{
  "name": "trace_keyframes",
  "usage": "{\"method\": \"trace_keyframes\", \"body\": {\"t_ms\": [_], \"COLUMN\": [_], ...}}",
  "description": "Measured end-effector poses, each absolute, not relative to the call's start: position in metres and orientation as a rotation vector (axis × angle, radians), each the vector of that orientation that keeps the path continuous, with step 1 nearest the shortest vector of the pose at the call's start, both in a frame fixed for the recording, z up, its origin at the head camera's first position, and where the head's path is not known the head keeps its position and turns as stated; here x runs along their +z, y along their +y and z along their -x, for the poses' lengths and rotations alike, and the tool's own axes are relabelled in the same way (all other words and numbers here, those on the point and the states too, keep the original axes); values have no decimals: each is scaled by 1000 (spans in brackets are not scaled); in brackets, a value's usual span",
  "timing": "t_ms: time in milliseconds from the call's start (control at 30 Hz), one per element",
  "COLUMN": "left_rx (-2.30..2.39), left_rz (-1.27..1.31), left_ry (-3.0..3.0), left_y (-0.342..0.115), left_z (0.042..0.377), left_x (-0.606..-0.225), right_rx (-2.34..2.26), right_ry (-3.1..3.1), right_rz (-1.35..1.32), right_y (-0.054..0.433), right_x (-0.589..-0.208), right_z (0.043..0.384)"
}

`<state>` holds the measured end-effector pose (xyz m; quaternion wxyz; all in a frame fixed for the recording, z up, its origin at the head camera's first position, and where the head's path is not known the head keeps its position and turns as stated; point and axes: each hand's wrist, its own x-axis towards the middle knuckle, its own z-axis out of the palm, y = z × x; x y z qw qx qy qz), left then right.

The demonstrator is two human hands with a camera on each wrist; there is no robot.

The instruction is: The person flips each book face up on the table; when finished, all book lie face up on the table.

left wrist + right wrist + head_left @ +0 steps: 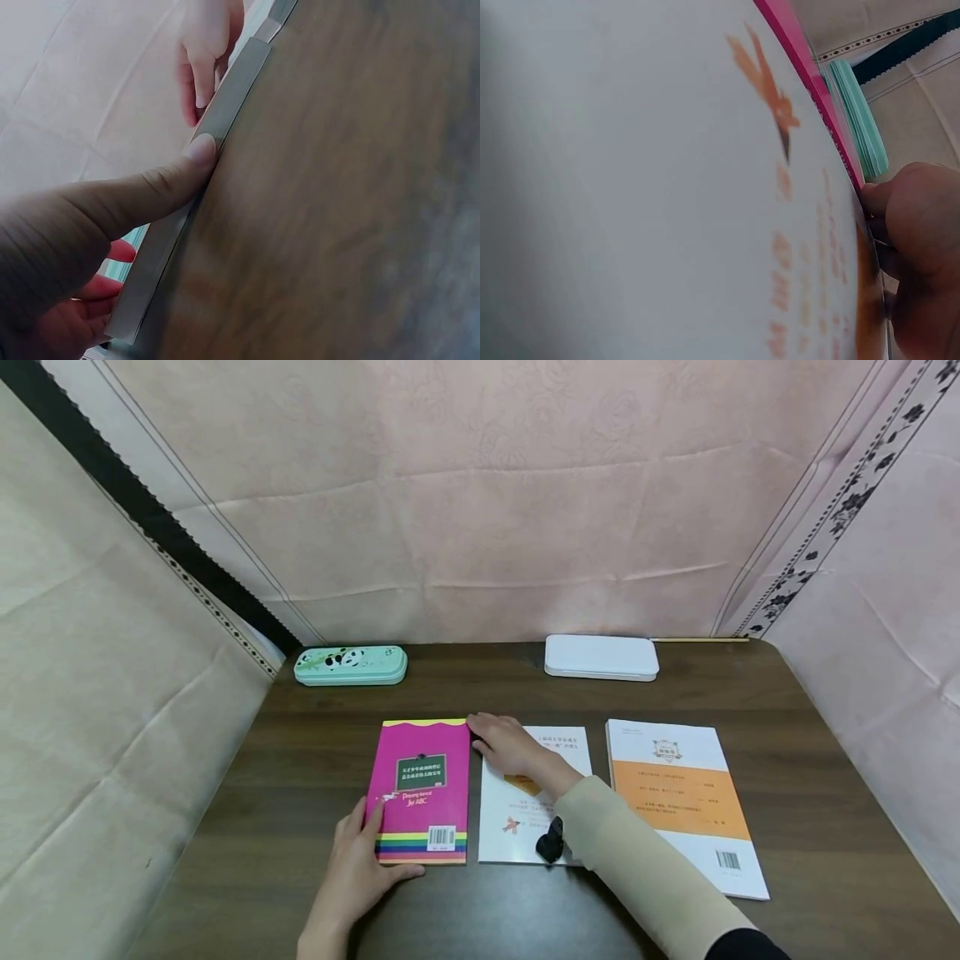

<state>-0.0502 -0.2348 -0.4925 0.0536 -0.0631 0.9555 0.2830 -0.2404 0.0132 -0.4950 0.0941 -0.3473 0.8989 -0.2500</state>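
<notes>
Steadying the pink book: this looks like the step in hand, with the left hand (354,870) at the near left corner of the pink book (427,791) and the right hand (513,746) at its far right corner.
Left hand: spread wide, thumb along the near edge, fingers at the left side, some tips over the cover.
Right hand: fingertips meet the corner; whether they pinch it or merely press, I cannot tell.
Next move: probably calls for even, light pressure from both corners, so that the book shifts or lifts without twisting, and care with the right sleeve (637,860), which crosses above the middle book (498,839).
Book's place: flat on the brown table (300,793), just left of the middle book, a narrow gap between them; the orange-and-white book (675,802) lies farther right.
Pink cover: bright magenta, a wavy yellow strip at the far end, a dark green board (422,772) with pale lettering, rainbow bands at the near end and a barcode (442,837) near the right corner.
Book's edge: straight and fairly thick in the left wrist view.
</notes>
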Motion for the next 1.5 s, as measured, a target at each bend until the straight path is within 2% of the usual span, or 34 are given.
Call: {"method": "trace_keyframes", "body": {"t_ms": [300,567,1133,1333,1500], "left_rx": [864,926,1042,1106,1179], "left_rz": [198,135,178,112,0], "left_ry": [2923,2904,3172,3263,3367], "left_y": [-241,-248,-246,-245,-242], "left_z": [50,48,45,44,45], "left_x": [-491,-495,-497,-495,-491], "right_rx": [-1096,-958,-1529,-1719,-1764], "right_ry": [2636,2728,2346,2390,2519], "right_rz": [971,1104,1115,1025,1060], "right_y": [12,24,38,40,43], "right_x": [-490,-481,-470,-457,-448], "right_z": [240,243,245,242,245]}}
